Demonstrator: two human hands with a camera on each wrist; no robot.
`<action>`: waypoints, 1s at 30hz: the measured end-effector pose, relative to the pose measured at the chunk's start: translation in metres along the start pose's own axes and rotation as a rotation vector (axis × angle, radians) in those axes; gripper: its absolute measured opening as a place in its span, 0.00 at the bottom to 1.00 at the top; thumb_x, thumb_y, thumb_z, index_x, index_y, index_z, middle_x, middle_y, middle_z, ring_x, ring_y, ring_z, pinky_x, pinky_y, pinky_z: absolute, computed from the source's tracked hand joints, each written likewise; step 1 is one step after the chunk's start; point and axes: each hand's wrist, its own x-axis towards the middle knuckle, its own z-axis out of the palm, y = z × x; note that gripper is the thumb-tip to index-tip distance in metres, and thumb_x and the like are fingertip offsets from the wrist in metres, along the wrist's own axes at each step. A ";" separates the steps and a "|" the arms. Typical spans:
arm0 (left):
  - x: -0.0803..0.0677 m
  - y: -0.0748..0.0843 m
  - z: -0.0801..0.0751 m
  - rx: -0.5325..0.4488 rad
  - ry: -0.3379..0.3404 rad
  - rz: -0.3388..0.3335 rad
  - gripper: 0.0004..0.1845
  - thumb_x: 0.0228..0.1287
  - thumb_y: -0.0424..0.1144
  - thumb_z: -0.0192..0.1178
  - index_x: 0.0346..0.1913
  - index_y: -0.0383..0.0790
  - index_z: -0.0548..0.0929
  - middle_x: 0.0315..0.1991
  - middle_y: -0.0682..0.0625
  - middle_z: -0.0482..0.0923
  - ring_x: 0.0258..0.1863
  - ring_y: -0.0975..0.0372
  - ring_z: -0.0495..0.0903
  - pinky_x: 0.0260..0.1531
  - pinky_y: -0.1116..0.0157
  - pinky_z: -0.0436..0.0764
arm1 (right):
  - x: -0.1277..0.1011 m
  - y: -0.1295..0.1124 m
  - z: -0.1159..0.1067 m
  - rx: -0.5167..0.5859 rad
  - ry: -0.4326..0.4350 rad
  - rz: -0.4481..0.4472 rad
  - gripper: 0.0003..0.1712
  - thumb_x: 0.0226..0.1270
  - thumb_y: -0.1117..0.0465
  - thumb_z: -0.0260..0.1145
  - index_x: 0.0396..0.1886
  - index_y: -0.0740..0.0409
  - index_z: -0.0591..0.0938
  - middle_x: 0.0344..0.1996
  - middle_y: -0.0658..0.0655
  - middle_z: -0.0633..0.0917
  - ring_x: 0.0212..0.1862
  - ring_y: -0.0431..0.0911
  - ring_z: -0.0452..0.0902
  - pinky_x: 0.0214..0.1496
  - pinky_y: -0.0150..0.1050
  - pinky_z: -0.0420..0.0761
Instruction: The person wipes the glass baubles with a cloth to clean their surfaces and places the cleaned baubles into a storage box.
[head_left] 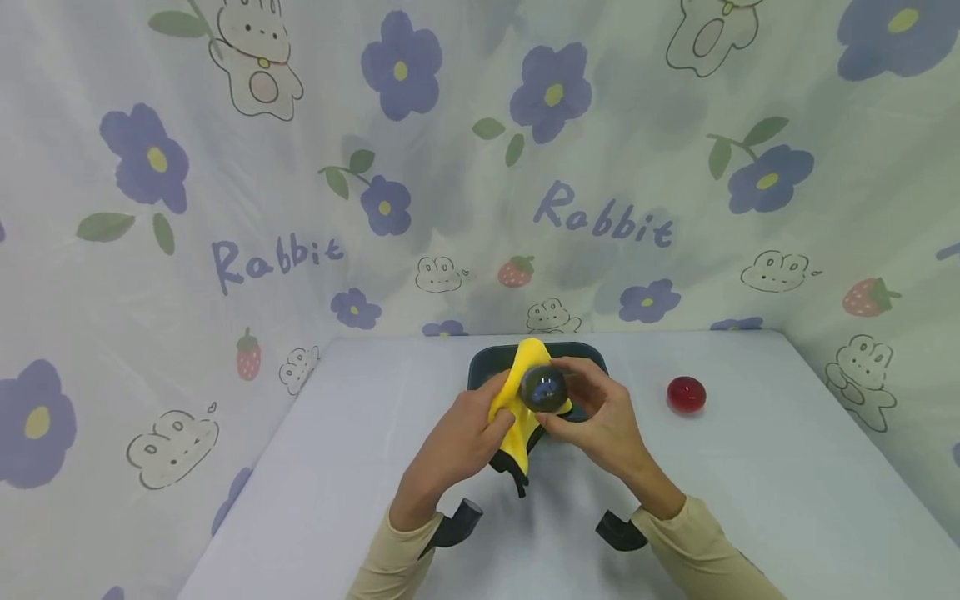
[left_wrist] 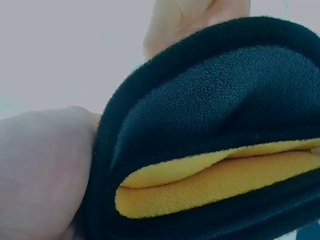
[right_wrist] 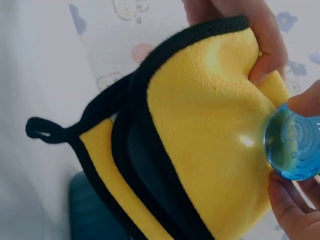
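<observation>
A yellow cloth point(head_left: 517, 400) with black trim and a hanging loop is bunched in my left hand point(head_left: 468, 433), which grips it above the table. My right hand point(head_left: 592, 412) pinches a clear blue ball point(head_left: 543, 388) between fingertips and holds it against the cloth. In the right wrist view the blue ball point(right_wrist: 295, 147) presses into the yellow cloth point(right_wrist: 210, 145), with fingers above and below it. The left wrist view is filled by the folded cloth point(left_wrist: 220, 145), black outside and yellow inside, beside my palm.
A dark tray point(head_left: 483, 367) lies on the table just behind the hands. A red ball point(head_left: 686, 394) rests on the table to the right. Patterned fabric walls rise behind and at both sides of the pale table point(head_left: 750, 483).
</observation>
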 end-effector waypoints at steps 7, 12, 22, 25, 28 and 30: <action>-0.001 0.003 0.000 0.023 -0.004 -0.014 0.26 0.69 0.35 0.48 0.69 0.40 0.73 0.38 0.51 0.81 0.32 0.64 0.78 0.34 0.69 0.80 | 0.004 0.002 -0.004 -0.003 0.006 0.067 0.36 0.51 0.72 0.79 0.62 0.59 0.80 0.58 0.60 0.82 0.55 0.42 0.85 0.61 0.35 0.82; -0.003 0.007 0.000 0.042 0.007 -0.017 0.25 0.69 0.35 0.49 0.68 0.40 0.75 0.39 0.50 0.82 0.32 0.64 0.78 0.33 0.70 0.81 | 0.006 0.004 -0.005 -0.048 0.013 0.125 0.36 0.51 0.69 0.80 0.62 0.59 0.79 0.60 0.60 0.82 0.57 0.52 0.85 0.62 0.45 0.83; -0.010 0.015 0.000 0.104 0.091 0.046 0.29 0.69 0.33 0.51 0.74 0.39 0.73 0.35 0.51 0.79 0.27 0.65 0.74 0.29 0.71 0.78 | 0.006 0.011 -0.005 -0.193 0.018 0.154 0.34 0.52 0.59 0.82 0.61 0.53 0.82 0.50 0.54 0.87 0.50 0.49 0.84 0.58 0.43 0.84; -0.010 0.017 0.000 0.123 0.109 0.072 0.29 0.69 0.33 0.52 0.73 0.40 0.74 0.33 0.52 0.78 0.26 0.66 0.72 0.29 0.71 0.77 | 0.006 0.012 -0.005 -0.211 0.009 0.171 0.33 0.52 0.58 0.82 0.60 0.54 0.82 0.50 0.55 0.86 0.48 0.48 0.83 0.56 0.41 0.85; -0.011 0.017 0.001 0.135 0.124 0.096 0.28 0.69 0.32 0.53 0.72 0.41 0.75 0.32 0.54 0.76 0.25 0.67 0.71 0.29 0.71 0.77 | 0.005 0.013 -0.004 -0.219 -0.008 0.182 0.34 0.52 0.58 0.82 0.61 0.54 0.82 0.53 0.55 0.86 0.49 0.48 0.84 0.57 0.40 0.85; -0.011 0.018 0.002 0.131 0.136 0.112 0.28 0.68 0.32 0.53 0.72 0.42 0.76 0.30 0.54 0.75 0.23 0.68 0.70 0.28 0.71 0.76 | 0.004 0.013 -0.004 -0.213 -0.017 0.187 0.35 0.52 0.58 0.82 0.61 0.53 0.82 0.53 0.55 0.86 0.49 0.48 0.84 0.57 0.39 0.85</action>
